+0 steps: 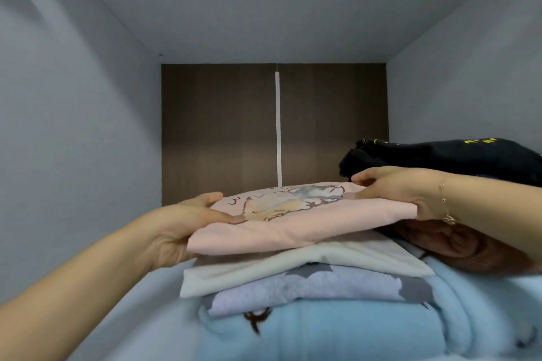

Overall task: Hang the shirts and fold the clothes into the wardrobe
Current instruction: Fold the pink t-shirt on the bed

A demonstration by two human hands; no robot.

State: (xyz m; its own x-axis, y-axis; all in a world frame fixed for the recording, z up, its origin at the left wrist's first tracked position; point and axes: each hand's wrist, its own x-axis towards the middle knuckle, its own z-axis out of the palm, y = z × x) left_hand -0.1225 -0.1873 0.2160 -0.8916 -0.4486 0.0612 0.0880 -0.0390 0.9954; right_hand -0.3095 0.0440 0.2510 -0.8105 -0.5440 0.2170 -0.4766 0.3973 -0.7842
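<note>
A folded pink shirt (293,223) with a printed drawing lies on top of a stack inside the wardrobe compartment. My left hand (181,223) grips its left edge, thumb on top and fingers under. My right hand (401,193) holds its right edge the same way. Beneath it lie a folded white garment (308,267), a lavender one (308,290) and a light blue fleece piece (352,331).
A second pile at the right holds a black garment with yellow print (445,158) over a brown one (457,246). Grey side walls (73,126), a grey ceiling and a dark wood back panel (220,132) enclose the compartment.
</note>
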